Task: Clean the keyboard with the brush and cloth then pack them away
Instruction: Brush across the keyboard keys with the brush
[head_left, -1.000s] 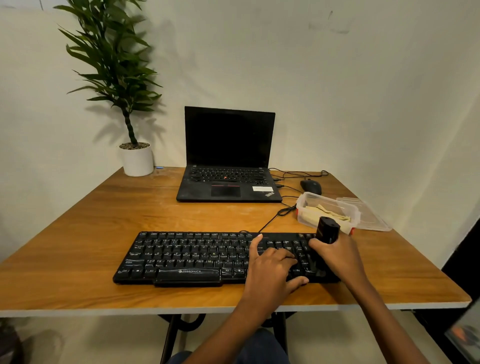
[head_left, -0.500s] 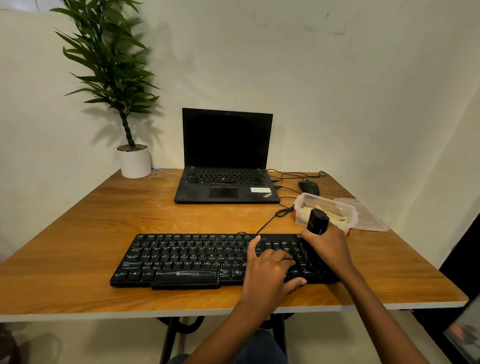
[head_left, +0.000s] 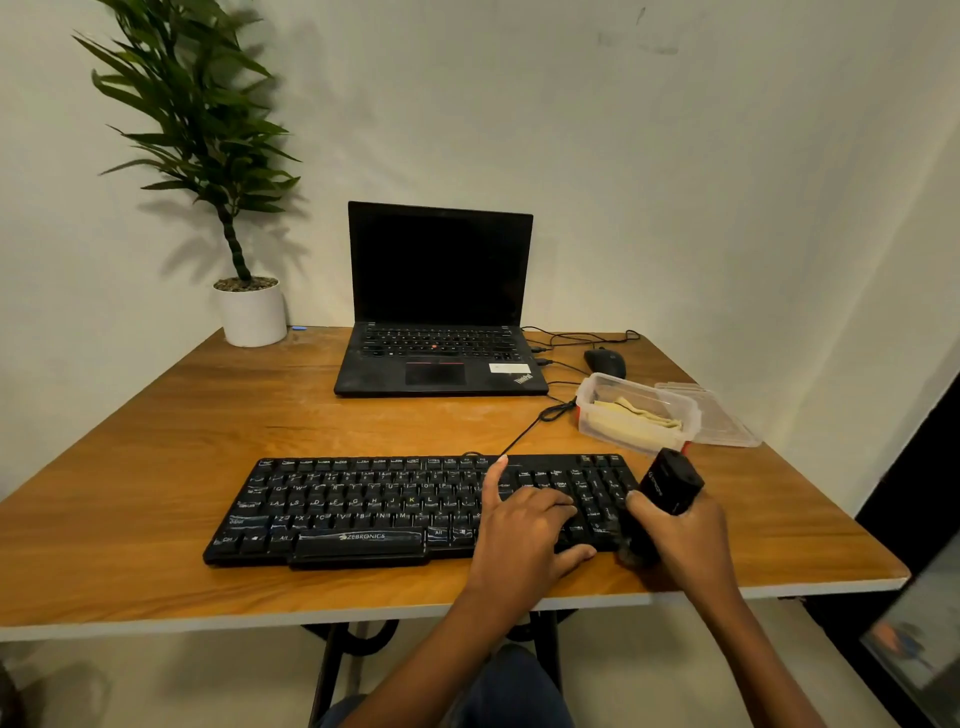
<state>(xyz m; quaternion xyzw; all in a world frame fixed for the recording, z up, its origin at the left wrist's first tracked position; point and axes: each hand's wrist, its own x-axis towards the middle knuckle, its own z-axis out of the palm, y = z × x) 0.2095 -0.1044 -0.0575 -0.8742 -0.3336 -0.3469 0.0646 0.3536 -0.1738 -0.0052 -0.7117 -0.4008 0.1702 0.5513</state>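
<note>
Two hands: left hand (head_left: 524, 530) on keyboard (head_left: 363, 504), right hand (head_left: 685, 543) grips brush (head_left: 671, 483) beside.

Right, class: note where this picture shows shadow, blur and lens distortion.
Head view: the plant throws a soft shadow on the wall behind it; its leaves and the bristles of the brush look slightly smeared; the wide lens splays the table edges outward; light is dim and warm.

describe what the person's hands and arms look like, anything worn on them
Both hands are bare: the left hand and right hand show no gloves, rings or watch. Both forearms are bare as far as the frame shows, no sleeves in view.
</note>
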